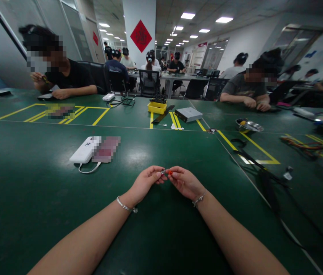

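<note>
Above the green table [138, 214], my two hands meet fingertip to fingertip. My left hand [148, 182] pinches a small silvery metal piece [163, 172] between thumb and fingers. A small orange-red piece [170, 173] is pinched in my right hand [186, 182]. The two pieces are close together; whether they touch or are joined I cannot tell. Both are too small for me to make out their kind, and fingertips hide parts of them. Each wrist wears a silvery bracelet.
A white power bank [85, 150] with a short cable lies left, beside a blurred-out flat object [106, 149]. Farther back are a yellow bin [157, 107], a grey metal box [188, 114] and a metal bowl [249, 125]. Black cables [268, 191] lie right. People sit across the table.
</note>
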`<state>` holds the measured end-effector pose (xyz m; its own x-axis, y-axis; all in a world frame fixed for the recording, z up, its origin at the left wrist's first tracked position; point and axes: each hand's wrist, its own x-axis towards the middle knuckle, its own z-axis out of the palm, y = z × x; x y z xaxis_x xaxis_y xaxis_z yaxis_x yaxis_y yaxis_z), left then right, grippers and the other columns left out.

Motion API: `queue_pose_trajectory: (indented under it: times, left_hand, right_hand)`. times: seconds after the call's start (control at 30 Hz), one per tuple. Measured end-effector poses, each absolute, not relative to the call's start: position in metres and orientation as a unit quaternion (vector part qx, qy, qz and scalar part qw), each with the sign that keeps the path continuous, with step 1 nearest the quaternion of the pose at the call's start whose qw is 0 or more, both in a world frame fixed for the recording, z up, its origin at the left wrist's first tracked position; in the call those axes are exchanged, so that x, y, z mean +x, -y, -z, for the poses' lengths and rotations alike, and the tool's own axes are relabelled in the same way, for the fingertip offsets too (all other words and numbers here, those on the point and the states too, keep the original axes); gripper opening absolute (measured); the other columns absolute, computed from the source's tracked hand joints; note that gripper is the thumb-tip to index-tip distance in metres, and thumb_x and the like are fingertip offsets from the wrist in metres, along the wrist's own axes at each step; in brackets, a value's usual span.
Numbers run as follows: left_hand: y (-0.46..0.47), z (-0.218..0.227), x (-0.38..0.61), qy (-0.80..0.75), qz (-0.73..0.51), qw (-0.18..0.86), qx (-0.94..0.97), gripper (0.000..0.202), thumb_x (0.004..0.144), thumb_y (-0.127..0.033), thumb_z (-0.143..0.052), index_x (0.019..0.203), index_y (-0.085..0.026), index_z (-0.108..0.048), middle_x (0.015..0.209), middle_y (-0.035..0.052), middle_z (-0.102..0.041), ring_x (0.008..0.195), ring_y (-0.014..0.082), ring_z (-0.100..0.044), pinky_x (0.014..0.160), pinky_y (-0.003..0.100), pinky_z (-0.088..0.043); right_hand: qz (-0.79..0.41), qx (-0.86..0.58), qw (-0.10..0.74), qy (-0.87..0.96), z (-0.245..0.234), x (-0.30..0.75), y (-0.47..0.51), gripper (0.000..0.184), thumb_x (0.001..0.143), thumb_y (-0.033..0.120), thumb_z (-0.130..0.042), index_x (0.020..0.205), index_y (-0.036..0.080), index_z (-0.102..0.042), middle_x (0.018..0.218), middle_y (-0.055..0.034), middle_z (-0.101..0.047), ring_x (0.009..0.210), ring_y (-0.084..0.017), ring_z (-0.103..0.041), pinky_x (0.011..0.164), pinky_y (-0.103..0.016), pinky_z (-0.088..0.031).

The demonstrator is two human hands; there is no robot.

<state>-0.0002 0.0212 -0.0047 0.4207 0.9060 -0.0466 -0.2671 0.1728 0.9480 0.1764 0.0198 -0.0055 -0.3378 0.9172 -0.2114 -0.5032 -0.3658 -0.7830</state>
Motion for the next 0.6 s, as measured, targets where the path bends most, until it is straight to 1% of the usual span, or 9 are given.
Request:
queue_pose_trajectory:
  times: [0.13, 0.3, 0.47, 0.6]
  left_hand:
    - [-0.0215, 0.0042, -0.0002, -0.328, -0.445, 0.69, 0.468, 0.021, 0.076, -0.027, -0.058, 0.092, -0.015, -0.051, 0.072, 0.0017, -0.063, 0.066, 0.0109, -0.057, 0.065, 0.025, -0.041]
    - [-0.0215, 0.0051, 0.0001, -0.335, -0.442, 0.679, 0.481, 0.018, 0.079, -0.028, -0.054, 0.091, -0.014, -0.054, 0.073, 0.0013, -0.061, 0.067, 0.01, -0.055, 0.064, 0.023, -0.041]
    - [-0.0207, 0.005, 0.0015, -0.336, -0.44, 0.677, 0.484, 0.023, 0.07, -0.021, -0.065, 0.09, -0.014, -0.056, 0.074, -0.0003, -0.06, 0.069, 0.0095, -0.056, 0.067, 0.023, -0.042]
    - [-0.021, 0.0064, 0.0018, -0.332, -0.439, 0.677, 0.489, 0.022, 0.071, -0.021, -0.064, 0.09, -0.014, -0.056, 0.075, -0.0003, -0.061, 0.069, 0.009, -0.056, 0.069, 0.023, -0.043]
  right_hand:
    - [-0.751, -0.338, 0.476, 0.308, 0.0049, 0.175, -0.0195, 0.014, 0.061, 0.011, -0.071, 0.073, 0.016, -0.064, 0.078, 0.0005, -0.067, 0.067, -0.006, -0.061, 0.068, -0.017, -0.049]
    - [-0.737, -0.328, 0.492, 0.328, 0.0049, 0.1725, -0.0186, 0.016, 0.059, 0.009, -0.072, 0.069, 0.018, -0.063, 0.078, 0.0017, -0.066, 0.068, -0.006, -0.06, 0.07, -0.019, -0.047]
    - [-0.727, -0.309, 0.502, 0.352, 0.0078, 0.171, -0.0186, 0.018, 0.057, 0.008, -0.073, 0.069, 0.019, -0.063, 0.08, 0.0026, -0.065, 0.07, -0.007, -0.059, 0.07, -0.02, -0.046]
    - [-0.724, -0.329, 0.501, 0.342, 0.008, 0.171, -0.0194, 0.017, 0.057, 0.012, -0.074, 0.07, 0.018, -0.064, 0.076, 0.002, -0.066, 0.066, -0.007, -0.059, 0.067, -0.02, -0.046]
